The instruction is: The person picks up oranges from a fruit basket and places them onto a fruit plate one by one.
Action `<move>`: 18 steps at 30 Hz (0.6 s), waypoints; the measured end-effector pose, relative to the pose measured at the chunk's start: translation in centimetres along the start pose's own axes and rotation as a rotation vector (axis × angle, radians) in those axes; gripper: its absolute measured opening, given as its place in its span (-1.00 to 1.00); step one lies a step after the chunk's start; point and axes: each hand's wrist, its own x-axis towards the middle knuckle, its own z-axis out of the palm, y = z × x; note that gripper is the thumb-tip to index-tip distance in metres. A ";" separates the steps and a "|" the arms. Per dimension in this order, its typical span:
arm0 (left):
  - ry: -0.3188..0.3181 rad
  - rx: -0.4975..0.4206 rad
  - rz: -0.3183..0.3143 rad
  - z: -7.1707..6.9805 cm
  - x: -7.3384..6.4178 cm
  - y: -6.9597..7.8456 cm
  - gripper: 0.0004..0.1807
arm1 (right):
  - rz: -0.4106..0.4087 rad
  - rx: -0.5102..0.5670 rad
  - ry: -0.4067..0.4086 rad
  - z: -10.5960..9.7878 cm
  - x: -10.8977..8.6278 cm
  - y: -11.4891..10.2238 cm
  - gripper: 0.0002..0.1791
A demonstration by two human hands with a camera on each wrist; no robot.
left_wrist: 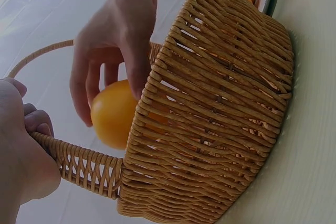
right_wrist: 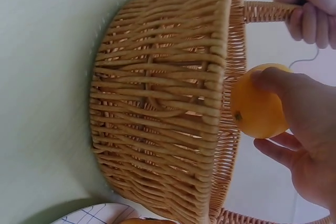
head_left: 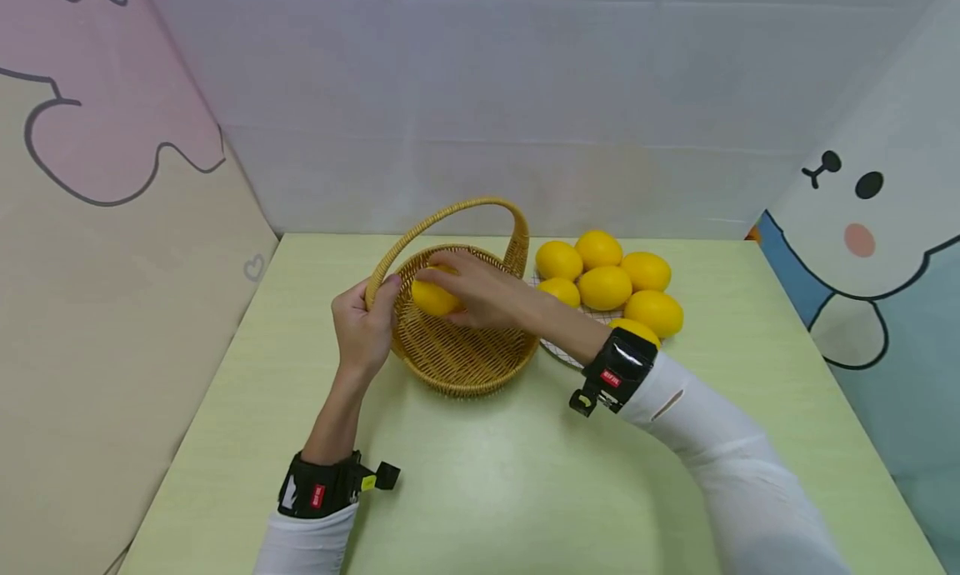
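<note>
A woven wicker basket with a tall arched handle stands on the table. My left hand grips the handle low on its left side, fingers wrapped round it. Over the basket's opening, my right hand holds a yellow lemon between thumb and fingers. In the left wrist view this lemon hangs close to the rim, partly covered by the basket wall. From the right wrist, the thumb lies across the lemon, just above the rim.
Right of the basket, several more lemons are piled on a white plate with a grid pattern, partly behind my right forearm. The pale table meets a white wall at the back; cartoon-printed panels flank it.
</note>
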 end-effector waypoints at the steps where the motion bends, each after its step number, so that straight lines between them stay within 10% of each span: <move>1: 0.001 0.000 -0.001 0.0 0.0 0.0 -0.44 | -0.014 0.011 0.029 -0.1 -0.3 -0.1 -0.24; 18: -0.005 -0.008 -0.003 0.0 0.0 0.2 -0.43 | -0.042 0.085 0.269 -2.8 -6.4 -0.7 -0.16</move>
